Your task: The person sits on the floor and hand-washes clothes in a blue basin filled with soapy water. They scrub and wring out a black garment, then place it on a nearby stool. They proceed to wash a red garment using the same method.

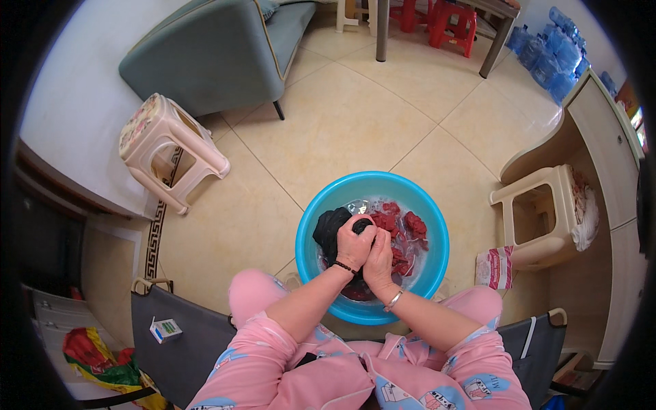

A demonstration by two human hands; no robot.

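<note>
Between my knees on the floor stands a blue plastic basin (445, 246) with soapy water and wet clothes. My left hand (354, 241) is closed around a bunched black cloth (329, 229), part of which pokes out above the fist. Pressed against it from the right, my right hand (378, 256) has its fingers curled at the same bunch; what lies inside its fingers is hidden. Red wet cloth (415, 225) lies in the suds to the right of the hands, and dark cloth is partly under them.
A plastic stool (205, 159) stands at the left, near a grey-green sofa (205, 61). Another stool (558, 225) and a cabinet (594, 138) are at the right, beside a red-and-white packet (494, 267). Water bottles (548, 66) and a table leg (382, 31) are farther back.
</note>
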